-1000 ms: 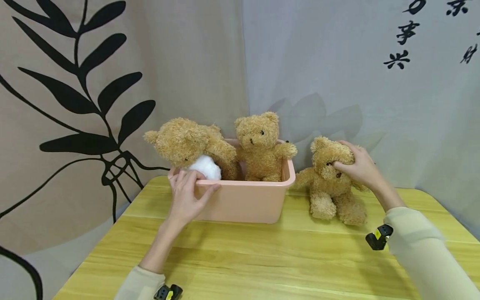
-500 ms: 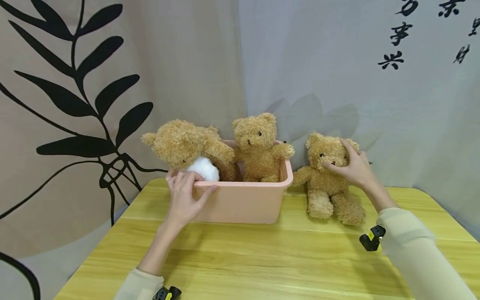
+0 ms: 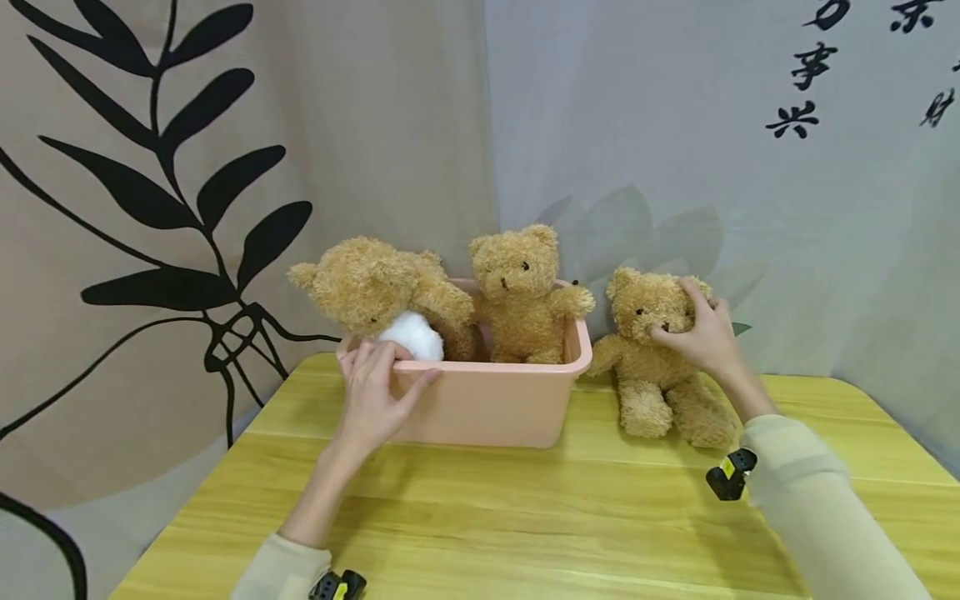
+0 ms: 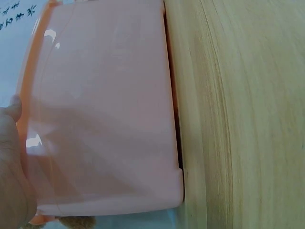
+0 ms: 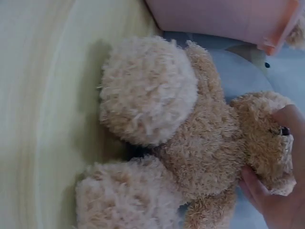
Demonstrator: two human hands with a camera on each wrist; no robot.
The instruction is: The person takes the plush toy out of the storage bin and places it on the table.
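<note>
My left hand (image 3: 375, 396) grips the near rim of a pink plastic bin (image 3: 487, 408) at its left end, fingers over the edge and thumb on the outside. In the left wrist view the thumb (image 4: 16, 109) lies on the rim beside the smooth bin wall (image 4: 105, 105). Right of the bin, a tan teddy bear (image 3: 648, 367) sits on the table. My right hand (image 3: 701, 337) holds its head, thumb across the face near the muzzle and fingers behind. In the right wrist view the bear's legs (image 5: 147, 90) point toward the camera.
Two more tan teddy bears are in the bin: one upright bear (image 3: 521, 312) at the right, one slumped bear (image 3: 367, 283) leaning over the left rim. White fluff (image 3: 412, 335) shows beside the slumped one. A wooden table (image 3: 510, 517) lies in front; a printed curtain (image 3: 405, 125) hangs behind.
My right hand has shifted slightly left, and the held bear's head has tipped left and up, uncovering more of its face. The left hand keeps its grip on the bin.
</note>
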